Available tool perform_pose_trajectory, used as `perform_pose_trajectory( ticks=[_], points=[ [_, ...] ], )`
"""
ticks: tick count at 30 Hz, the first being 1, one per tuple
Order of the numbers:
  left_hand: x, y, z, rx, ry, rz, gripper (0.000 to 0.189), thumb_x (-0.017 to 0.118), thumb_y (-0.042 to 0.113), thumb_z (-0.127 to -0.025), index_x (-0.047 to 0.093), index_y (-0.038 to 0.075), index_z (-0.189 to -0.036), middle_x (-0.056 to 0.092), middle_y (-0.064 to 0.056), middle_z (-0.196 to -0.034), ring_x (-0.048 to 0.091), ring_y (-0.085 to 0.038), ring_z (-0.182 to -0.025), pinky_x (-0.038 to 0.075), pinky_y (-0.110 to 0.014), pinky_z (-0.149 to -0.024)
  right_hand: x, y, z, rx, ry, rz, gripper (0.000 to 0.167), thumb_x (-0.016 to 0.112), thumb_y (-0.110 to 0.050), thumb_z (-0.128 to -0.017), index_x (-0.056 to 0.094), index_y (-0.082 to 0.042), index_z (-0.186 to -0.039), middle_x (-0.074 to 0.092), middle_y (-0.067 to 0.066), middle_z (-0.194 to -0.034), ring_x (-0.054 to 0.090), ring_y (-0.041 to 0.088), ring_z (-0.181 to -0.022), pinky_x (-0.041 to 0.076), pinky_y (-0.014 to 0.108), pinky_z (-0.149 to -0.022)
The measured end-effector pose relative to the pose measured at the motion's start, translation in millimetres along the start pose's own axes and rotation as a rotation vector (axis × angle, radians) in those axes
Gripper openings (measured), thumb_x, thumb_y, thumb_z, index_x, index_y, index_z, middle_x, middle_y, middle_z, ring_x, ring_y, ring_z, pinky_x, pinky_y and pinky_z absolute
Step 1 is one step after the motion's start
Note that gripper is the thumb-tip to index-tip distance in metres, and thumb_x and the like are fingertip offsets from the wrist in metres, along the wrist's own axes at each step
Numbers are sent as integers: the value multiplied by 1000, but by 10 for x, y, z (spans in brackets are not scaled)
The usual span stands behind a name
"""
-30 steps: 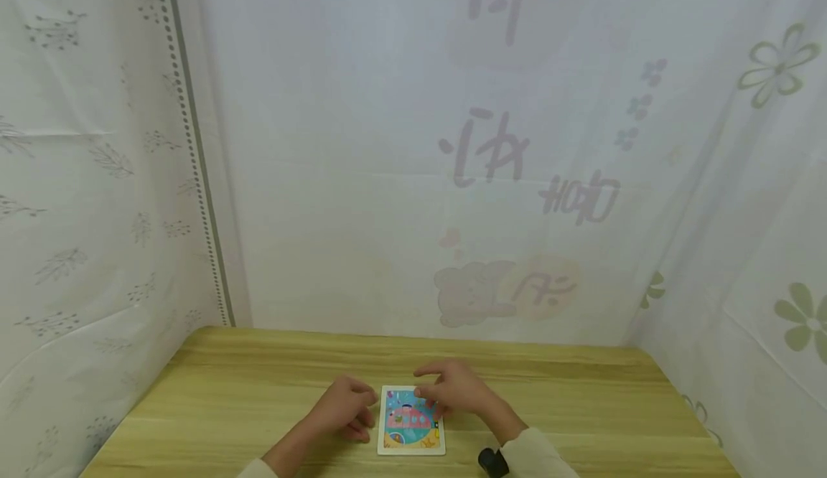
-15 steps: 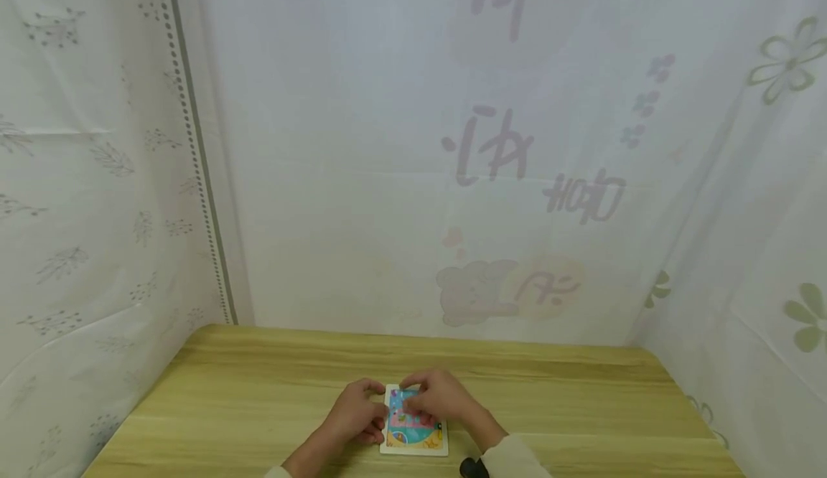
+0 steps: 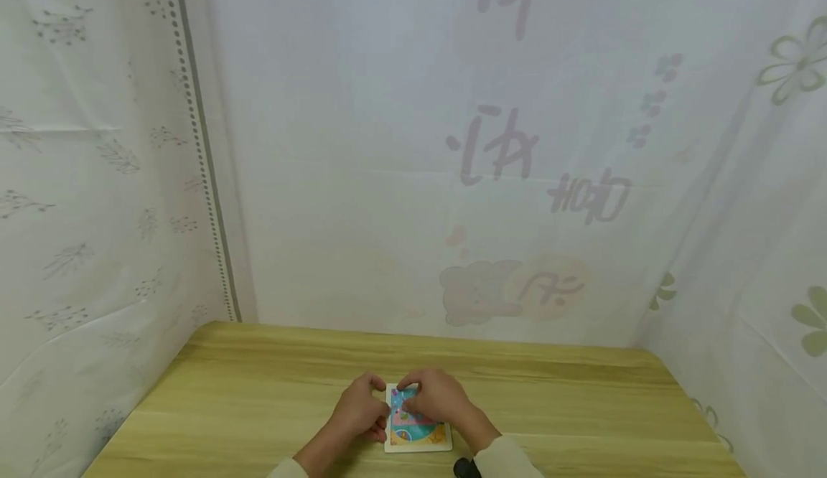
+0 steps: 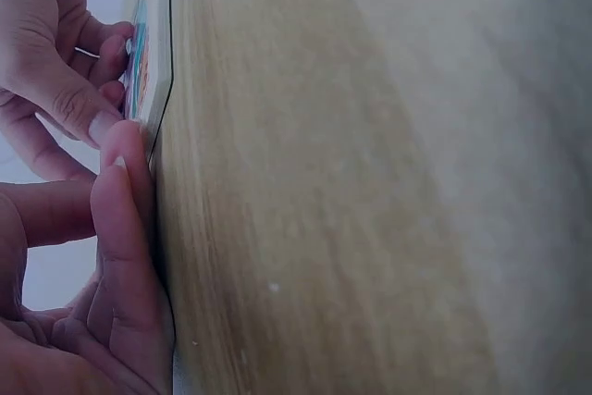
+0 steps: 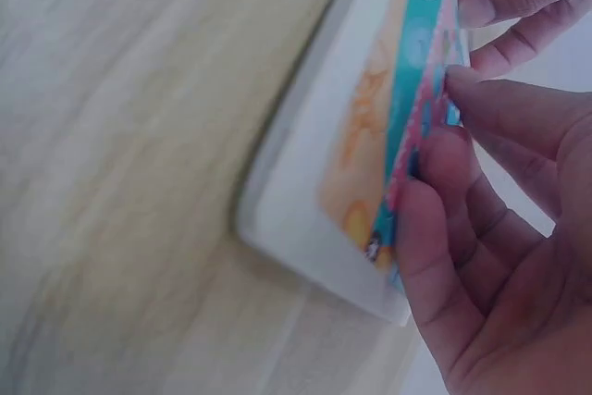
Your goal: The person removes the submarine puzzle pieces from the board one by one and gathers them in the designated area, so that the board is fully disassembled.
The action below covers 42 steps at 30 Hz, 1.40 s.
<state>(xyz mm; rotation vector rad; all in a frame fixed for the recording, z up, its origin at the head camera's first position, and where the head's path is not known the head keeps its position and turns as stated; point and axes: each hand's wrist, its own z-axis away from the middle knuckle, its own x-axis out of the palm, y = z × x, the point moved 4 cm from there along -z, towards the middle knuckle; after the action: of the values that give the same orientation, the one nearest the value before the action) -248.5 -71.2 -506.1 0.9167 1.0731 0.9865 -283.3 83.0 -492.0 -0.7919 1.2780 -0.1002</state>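
Observation:
A small white-framed picture board lies flat on the table between both hands, printed with a sea scene in blue, pink and sandy yellow. My left hand holds its left edge, thumb and fingertips right at the border. Over the upper right of the picture, my right hand rests its bent fingertips on the printed face. In the right wrist view, fingertips touch the pink and blue part, while the board's rounded corner shows below. The right hand hides much of the picture's right side.
The wood-grain table extends around the board. Pale printed curtains hang behind it and at both sides. A black device sits at the right wrist, by the sleeve.
My right hand has moved left from the board's right side onto the picture, its fingers drawing in. The left hand has come up against the left edge. The view has shifted slightly.

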Motion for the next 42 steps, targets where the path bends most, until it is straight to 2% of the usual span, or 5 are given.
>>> perform_pose_trajectory(
  ticks=[3, 8, 14, 21, 42],
  points=[
    [1, 14, 1, -7, -4, 6, 43, 61, -7, -78, 48, -7, -119, 60, -12, -58, 59, -14, -40, 56, -30, -43, -3, -23, -21, -2, -2, 19, 24, 77, -17, -81, 75, -19, -104, 66, -9, -70, 48, 5, -49, 45, 22, -49],
    [-1, 19, -7, 0, -14, 5, 42, 61, -8, -79, 47, -8, -118, 60, -13, -58, 60, -14, -41, 57, -31, -44, -12, -84, -59, 5, 0, 31, 21, 76, -12, -78, 77, -17, -98, 73, -4, -95, 57, 4, -65, 51, 23, -60],
    [-4, 16, -19, 24, -26, 9, 40, 62, -6, -80, 48, -6, -118, 61, -13, -60, 61, -15, -43, 57, -31, -46, 16, -104, -56, 90, -63, -215, 21, 66, -3, -84, 75, -8, -103, 64, 3, -57, 56, 12, -41, 44, 21, -37],
    [-14, -4, -21, 35, -24, 3, 38, 63, -7, -80, 48, -7, -116, 61, -12, -60, 60, -14, -42, 57, -30, -45, 44, -21, -56, 102, -81, -381, 18, 66, -4, -87, 74, -10, -101, 63, 8, -58, 57, 13, -41, 49, 25, -38],
    [-21, 34, 16, 21, -37, -14, 35, 63, -6, -82, 49, -9, -114, 61, -14, -61, 62, -17, -45, 58, -32, -47, 123, 22, -90, 79, -75, -402, 13, 63, -4, -89, 66, -12, -98, 57, 2, -54, 51, 9, -39, 40, 18, -35]
  ],
)
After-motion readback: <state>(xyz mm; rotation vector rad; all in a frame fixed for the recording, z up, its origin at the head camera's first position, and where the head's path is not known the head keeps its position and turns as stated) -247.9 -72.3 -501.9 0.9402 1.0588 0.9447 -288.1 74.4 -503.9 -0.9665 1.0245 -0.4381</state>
